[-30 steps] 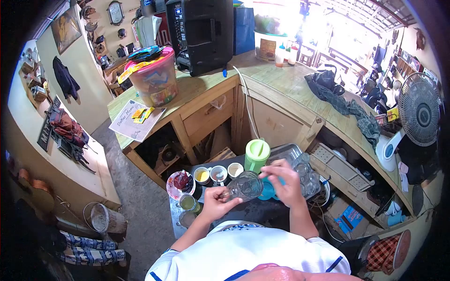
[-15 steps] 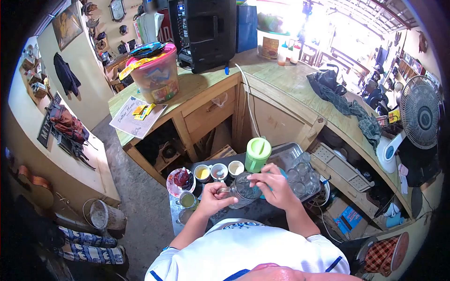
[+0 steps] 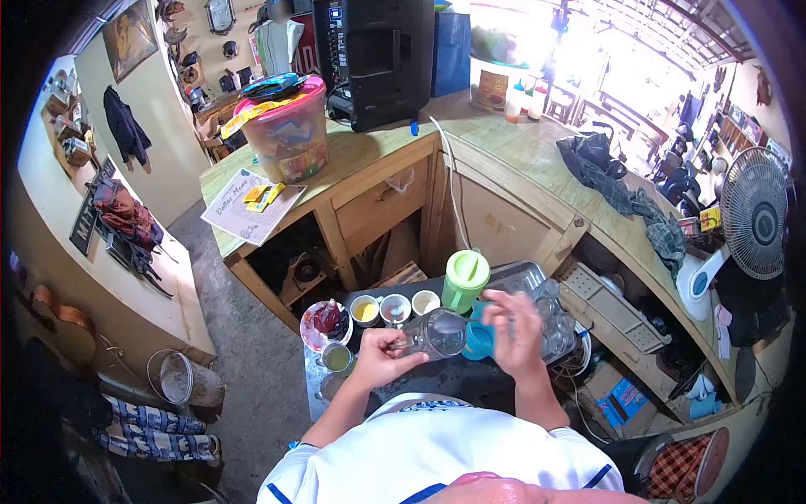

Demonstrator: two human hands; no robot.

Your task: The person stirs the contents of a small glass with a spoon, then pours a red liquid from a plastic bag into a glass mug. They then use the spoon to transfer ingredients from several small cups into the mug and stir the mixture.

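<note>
My left hand (image 3: 385,357) grips a clear glass mug (image 3: 438,333) by its handle side, holding it tilted over the dark low table. Just right of the mug's mouth is my right hand (image 3: 515,330), raised and smeared by motion. A turquoise container (image 3: 479,339) stands between the mug and my right hand. Behind them is a green lidded pitcher (image 3: 466,280). Three cups, one with yellow contents (image 3: 365,311), form a row left of the pitcher. A bowl with dark red contents (image 3: 325,325) and a mug of greenish liquid (image 3: 337,358) are at the left.
Several upturned glasses (image 3: 554,323) crowd a tray at the right. A wooden counter (image 3: 369,155) wraps around the far side, bearing a pink-rimmed bucket (image 3: 290,139), a black speaker (image 3: 390,67) and a dark cloth (image 3: 625,193). A white fan (image 3: 701,277) stands at the right.
My right hand has moved off the glass mug, to the right. The mug is tilted more toward the right, still in my left hand. The view has shifted slightly.
</note>
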